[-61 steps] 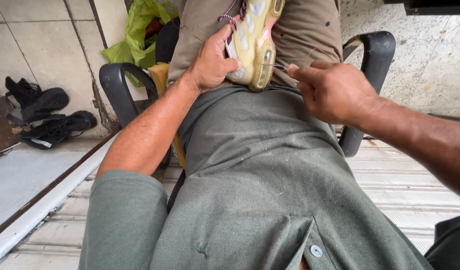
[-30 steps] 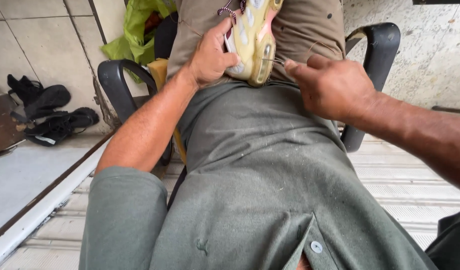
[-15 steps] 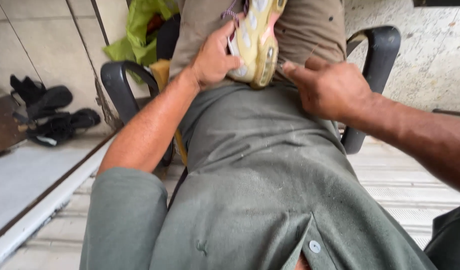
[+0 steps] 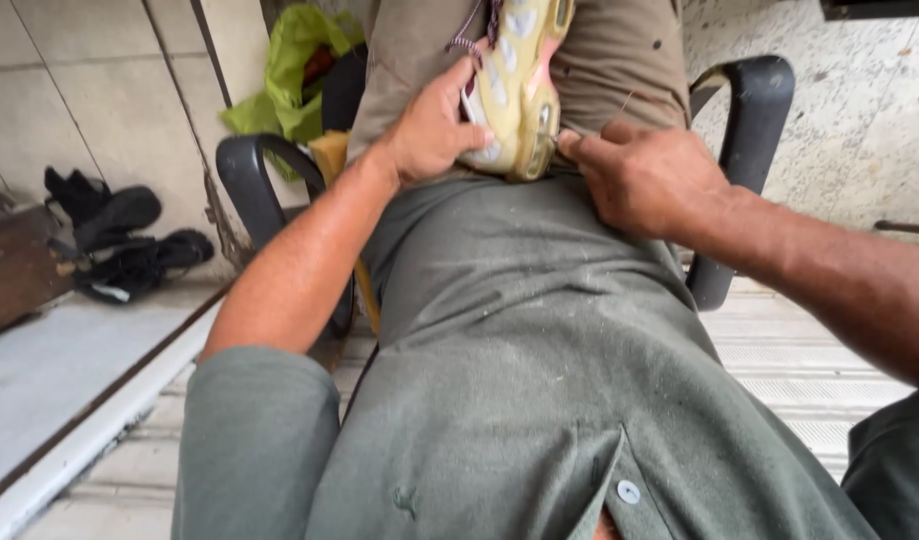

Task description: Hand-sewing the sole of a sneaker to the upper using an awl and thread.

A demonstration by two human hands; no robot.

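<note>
Right hand (image 4: pixel 645 180) closer — shoe (image 4: pixel 515 85) between grips

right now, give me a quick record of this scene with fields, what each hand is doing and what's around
left hand: grips the side of a shoe, sole facing the camera
right hand: fingertips pinched at the heel end of the sole
shoe: pale yellow sole, resting on the lap against tan trousers
seat: black chair with armrests on both sides
left of chair: green bag; black shoes on the floor by the wall
clothing: green shirt
</note>
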